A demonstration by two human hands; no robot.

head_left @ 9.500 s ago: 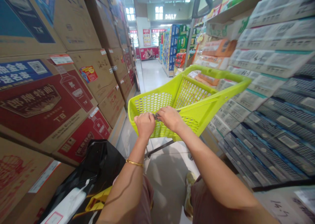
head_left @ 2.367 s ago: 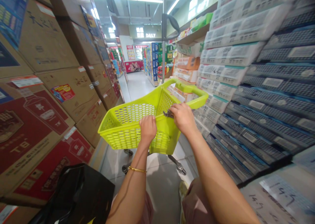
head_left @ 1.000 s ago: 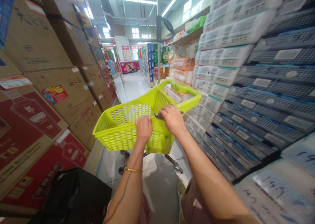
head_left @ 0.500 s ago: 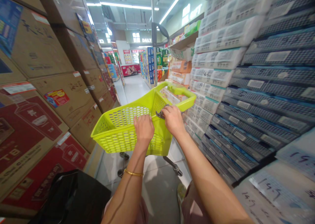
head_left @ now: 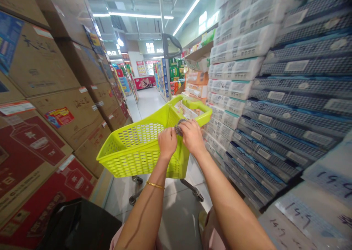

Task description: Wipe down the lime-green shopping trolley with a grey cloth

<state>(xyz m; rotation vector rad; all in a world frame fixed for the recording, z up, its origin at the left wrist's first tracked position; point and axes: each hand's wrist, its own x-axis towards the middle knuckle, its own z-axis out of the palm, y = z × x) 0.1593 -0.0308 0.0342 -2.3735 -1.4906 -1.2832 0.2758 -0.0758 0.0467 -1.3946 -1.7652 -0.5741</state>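
A lime-green plastic shopping cart stands in a narrow store aisle in front of me. My left hand is closed on the cart's near rim. My right hand is closed right beside it, pinching a small dark grey bunched thing against the rim; I cannot make out what it is. The two hands touch each other. The cart's green handle sticks out past my right hand, and a grey pole rises from the cart's far end.
Stacked brown and red cardboard cartons wall the left side. Wrapped white and blue paper packs are stacked on the right. A black bag hangs at my lower left. The tiled aisle floor runs ahead toward distant shelves.
My left hand has slid right along the rim until it meets my right hand. The cart has swung slightly left and the view has shifted with it.
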